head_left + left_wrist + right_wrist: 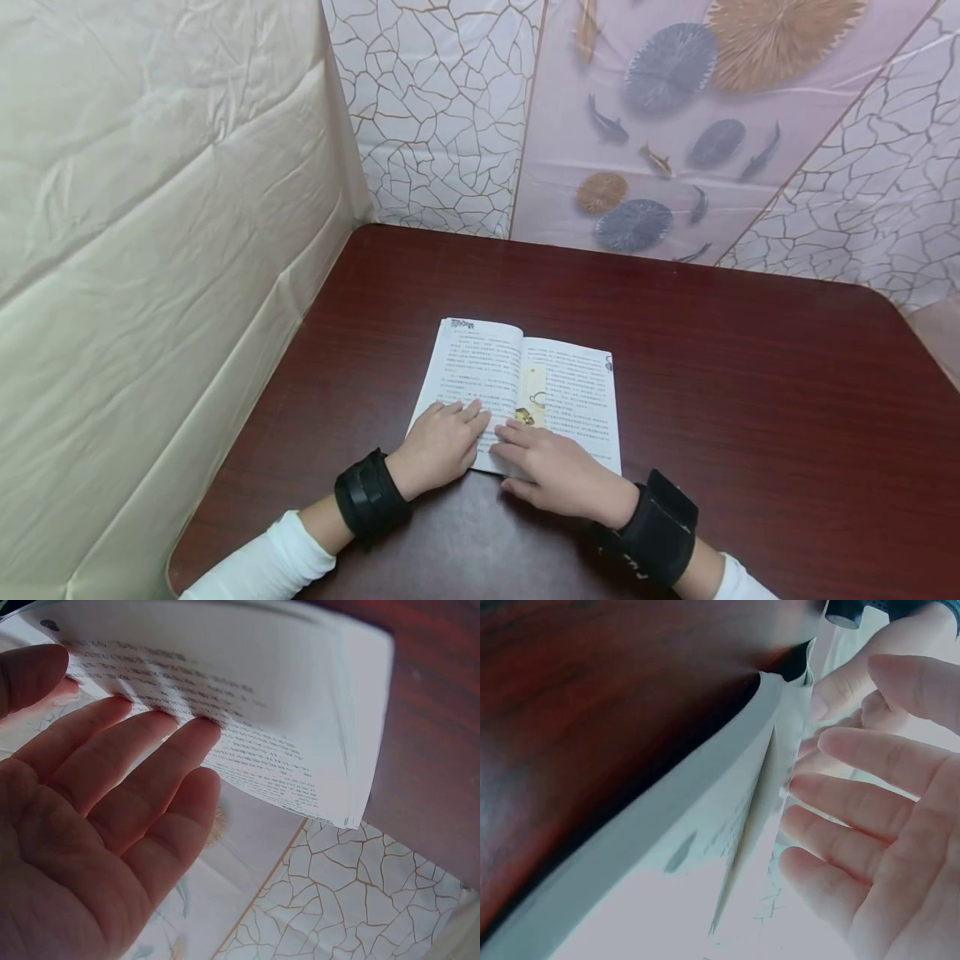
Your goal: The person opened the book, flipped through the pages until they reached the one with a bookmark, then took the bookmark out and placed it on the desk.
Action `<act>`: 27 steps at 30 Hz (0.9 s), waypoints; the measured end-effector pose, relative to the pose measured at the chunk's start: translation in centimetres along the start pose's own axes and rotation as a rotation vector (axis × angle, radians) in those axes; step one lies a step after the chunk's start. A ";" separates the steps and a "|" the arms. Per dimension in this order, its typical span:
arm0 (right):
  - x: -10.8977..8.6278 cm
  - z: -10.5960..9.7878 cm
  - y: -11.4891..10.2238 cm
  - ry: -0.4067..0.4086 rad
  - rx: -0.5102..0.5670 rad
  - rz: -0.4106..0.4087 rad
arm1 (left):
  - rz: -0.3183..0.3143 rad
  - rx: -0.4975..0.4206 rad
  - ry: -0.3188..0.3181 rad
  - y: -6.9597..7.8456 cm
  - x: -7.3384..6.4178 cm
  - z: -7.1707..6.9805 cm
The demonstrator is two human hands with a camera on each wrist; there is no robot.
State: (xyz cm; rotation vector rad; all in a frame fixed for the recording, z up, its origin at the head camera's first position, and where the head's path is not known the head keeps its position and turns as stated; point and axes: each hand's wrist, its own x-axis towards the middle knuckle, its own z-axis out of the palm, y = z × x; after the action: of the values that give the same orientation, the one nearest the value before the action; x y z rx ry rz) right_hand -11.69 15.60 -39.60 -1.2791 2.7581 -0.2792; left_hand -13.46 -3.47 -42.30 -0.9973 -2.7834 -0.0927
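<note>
An open book with printed pages lies on the table. A pale yellow bookmark with a small drawing lies along the inner edge of its right page. My left hand rests on the lower part of the left page. In the left wrist view its fingers are nearly straight, tips against the page. My right hand lies over the lower middle of the book, fingertips near the bookmark's lower end. The right wrist view shows its fingers extended and spread, pinching nothing.
The dark red-brown table extends around the book on all sides. A cream cloth hangs along the left edge, and a patterned cloth hangs behind the far edge. Both wrists wear black bands.
</note>
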 end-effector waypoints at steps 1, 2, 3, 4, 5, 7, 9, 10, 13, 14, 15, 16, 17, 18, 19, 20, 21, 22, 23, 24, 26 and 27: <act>0.0 -0.1 0.1 0.013 -0.001 0.003 | 0.001 0.000 0.003 0.0 0.0 0.0; -0.1 -0.1 0.1 0.027 -0.003 0.007 | 0.002 0.000 0.007 0.0 0.0 0.1; -0.1 -0.1 0.2 0.040 -0.005 0.012 | 0.002 -0.001 0.010 0.0 0.0 0.1; -0.1 -0.1 0.3 0.056 -0.008 0.020 | 0.003 -0.002 0.013 0.0 0.0 0.1; -0.2 -0.1 0.4 0.075 -0.009 0.030 | 0.003 -0.003 0.015 0.0 0.0 0.1; -0.2 -0.1 0.6 0.113 -0.010 0.068 | 0.001 -0.007 0.016 0.0 0.0 0.1; -0.2 -0.1 0.8 0.153 -0.012 0.118 | -0.002 -0.009 0.006 0.0 0.0 0.1; -0.2 -0.1 0.9 0.170 -0.018 0.148 | -0.003 -0.010 0.001 0.0 0.1 0.0; -0.3 -0.2 1.1 0.194 -0.030 0.251 | -0.010 -0.011 -0.019 0.1 0.1 -0.1; -0.4 -0.3 1.2 0.193 -0.031 0.286 | -0.012 -0.012 -0.025 0.1 0.1 -0.1; -0.4 -0.4 1.2 0.189 -0.031 0.323 | -0.014 -0.012 -0.029 0.1 0.1 -0.1; -0.4 -0.5 1.3 0.181 -0.029 0.357 | -0.015 -0.012 -0.032 0.1 0.1 -0.1; -0.5 -0.6 1.3 0.172 -0.023 0.387 | -0.017 -0.012 -0.034 0.1 0.1 -0.1; -0.5 -0.7 1.4 0.164 -0.014 0.415 | -0.018 -0.012 -0.036 0.1 0.1 -0.1; -0.5 -0.7 1.4 0.150 -0.007 0.438 | -0.018 -0.012 -0.036 0.1 0.1 -0.1; -0.5 -0.7 1.5 0.140 0.001 0.459 | -0.018 -0.012 -0.033 0.1 0.1 -0.1; -0.5 -0.8 1.6 0.129 0.009 0.475 | -0.018 -0.012 -0.029 0.1 0.1 0.0; -0.5 -0.7 1.6 0.118 0.019 0.487 | -0.016 -0.011 -0.022 0.1 0.1 0.0; -0.5 -0.7 1.7 0.109 0.028 0.497 | -0.015 -0.011 -0.014 0.1 0.1 0.1; -0.5 -0.7 1.8 0.101 0.037 0.506 | -0.013 -0.011 -0.007 0.1 0.1 0.1; -0.4 -0.6 1.9 0.092 0.063 0.517 | -0.010 -0.011 0.007 0.1 0.1 0.2; -0.4 -0.5 2.0 0.090 0.074 0.519 | -0.009 -0.011 0.012 0.0 0.1 0.3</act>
State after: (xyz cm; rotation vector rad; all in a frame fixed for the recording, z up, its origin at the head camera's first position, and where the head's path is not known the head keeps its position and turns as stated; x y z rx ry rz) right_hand -13.04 17.20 -39.54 -0.5108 2.9907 -0.3927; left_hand -13.57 -3.32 -42.57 -0.9837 -2.7799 -0.1141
